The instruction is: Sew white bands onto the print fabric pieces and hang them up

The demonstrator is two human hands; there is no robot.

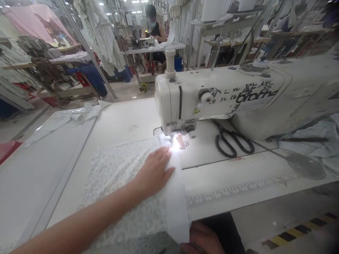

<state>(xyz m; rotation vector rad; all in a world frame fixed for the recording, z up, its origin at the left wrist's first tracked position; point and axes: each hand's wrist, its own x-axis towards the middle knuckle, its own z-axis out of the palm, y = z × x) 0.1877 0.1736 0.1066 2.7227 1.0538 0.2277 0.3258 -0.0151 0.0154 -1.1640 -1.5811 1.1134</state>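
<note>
A pale, spotted piece of fabric (127,208) with a plain white band (176,211) along its right edge lies on the machine table. My left hand (156,171) rests flat on it, fingers stretched toward the lit needle area (172,143) and thumb out over the band. The fabric's far edge reaches the presser foot of the white sewing machine (196,98). At the table's front edge, my right hand (203,240) is closed at the band's lower corner; its fingertips are partly hidden by the cloth and the frame edge.
Black-handled scissors (234,141) lie under the machine arm. A printed ruler scale (238,190) runs along the table front. Crumpled cloth (312,137) lies at right, and more cloth (69,118) at back left. A co-worker (155,28) sits at another machine.
</note>
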